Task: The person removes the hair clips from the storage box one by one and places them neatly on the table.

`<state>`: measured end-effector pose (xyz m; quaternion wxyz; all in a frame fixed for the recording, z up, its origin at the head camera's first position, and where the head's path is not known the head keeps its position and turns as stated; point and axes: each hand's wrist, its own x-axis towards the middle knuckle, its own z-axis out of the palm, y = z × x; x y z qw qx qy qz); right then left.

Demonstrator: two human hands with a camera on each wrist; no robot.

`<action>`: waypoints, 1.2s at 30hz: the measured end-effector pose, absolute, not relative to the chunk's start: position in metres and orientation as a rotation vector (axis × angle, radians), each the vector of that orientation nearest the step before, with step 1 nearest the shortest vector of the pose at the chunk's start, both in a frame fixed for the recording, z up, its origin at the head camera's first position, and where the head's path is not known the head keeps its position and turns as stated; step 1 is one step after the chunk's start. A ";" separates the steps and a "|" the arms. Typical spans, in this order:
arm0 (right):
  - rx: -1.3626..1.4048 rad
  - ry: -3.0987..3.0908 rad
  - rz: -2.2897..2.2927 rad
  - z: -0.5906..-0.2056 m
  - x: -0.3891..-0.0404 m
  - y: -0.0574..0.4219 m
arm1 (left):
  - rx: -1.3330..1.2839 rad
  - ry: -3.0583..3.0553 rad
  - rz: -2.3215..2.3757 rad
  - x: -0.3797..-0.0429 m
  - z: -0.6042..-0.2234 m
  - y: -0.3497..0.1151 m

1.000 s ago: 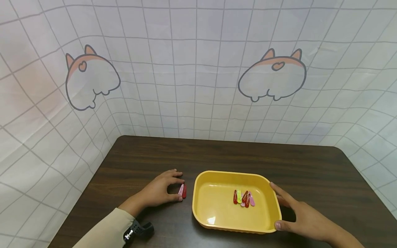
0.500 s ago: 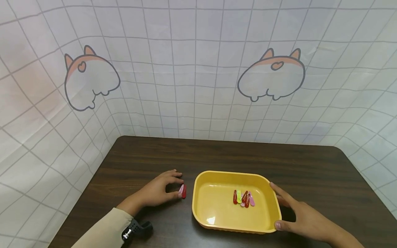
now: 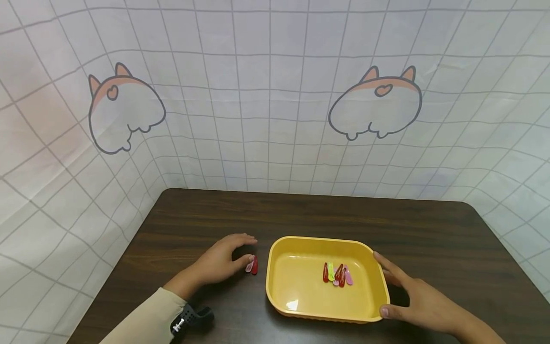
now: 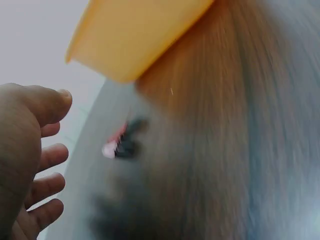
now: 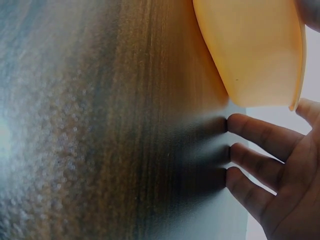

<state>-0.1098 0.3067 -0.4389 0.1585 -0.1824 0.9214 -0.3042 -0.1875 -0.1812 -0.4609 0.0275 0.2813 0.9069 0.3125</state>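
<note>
Lying right of middle in the yellow tray (image 3: 294, 282): red, yellow and pink hair clips (image 3: 342, 279) | right hand (image 3: 423, 303): fingers spread wide, thumb and forefinger against tray's right end | left hand (image 3: 218, 262): fingers loosely parted, gripping nothing, near pink clip (image 3: 248, 268) and red clip (image 3: 255, 266) on table (image 3: 206, 215), left of tray

Tray (image 3: 301, 291), two clips (image 3: 255, 265) on table (image 3: 206, 215)

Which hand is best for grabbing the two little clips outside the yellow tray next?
Probably the left hand: it's right by the pink clip and red clip. The right hand is touching the opposite end of the yellow tray, so it's farther away.
</note>
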 end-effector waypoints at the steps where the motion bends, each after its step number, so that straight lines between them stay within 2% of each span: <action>1: -0.516 2.634 -0.869 -0.439 -0.110 0.307 | 0.880 2.804 0.976 -0.187 -0.458 -0.179; 11: -0.501 2.631 -0.870 -0.440 -0.109 0.306 | 0.946 2.801 0.990 -0.178 -0.436 -0.154; 36: -0.504 2.603 -0.874 -0.438 -0.111 0.306 | 1.159 2.772 0.991 -0.172 -0.427 -0.119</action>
